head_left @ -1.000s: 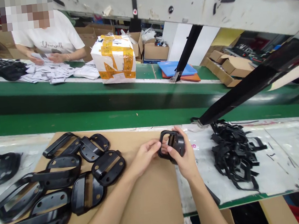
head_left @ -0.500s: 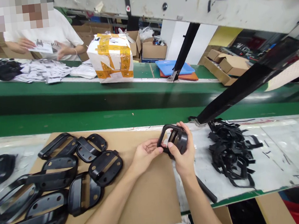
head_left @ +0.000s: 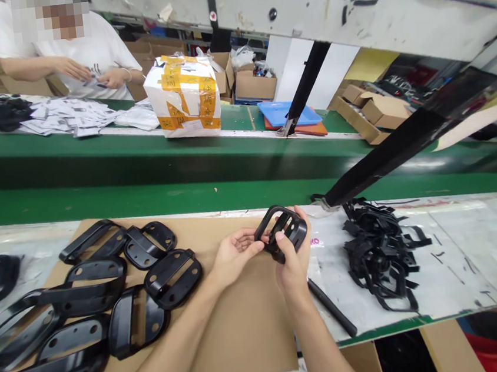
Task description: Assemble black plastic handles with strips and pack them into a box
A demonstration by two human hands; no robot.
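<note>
Near the far right corner of the cardboard [head_left: 241, 334], I hold a black bracket [head_left: 298, 233] up between my two hands. My right hand [head_left: 291, 269] is clamped around its right end, thumb across the front; my left hand [head_left: 238, 253] pinches its left edge between thumb and fingertips. The bracket is tilted, with its open loop toward my left. Over on that side, more brackets [head_left: 174, 279] lie spread on the cardboard, some touching one another. On the white counter [head_left: 481, 250] to my right sits a heap of black strips [head_left: 383, 257], and a black rod [head_left: 332, 307] lies between it and the cardboard. Farther off, a co-worker [head_left: 108, 53] stands behind loose white slips [head_left: 72, 114], near a taped box [head_left: 184, 101].
</note>
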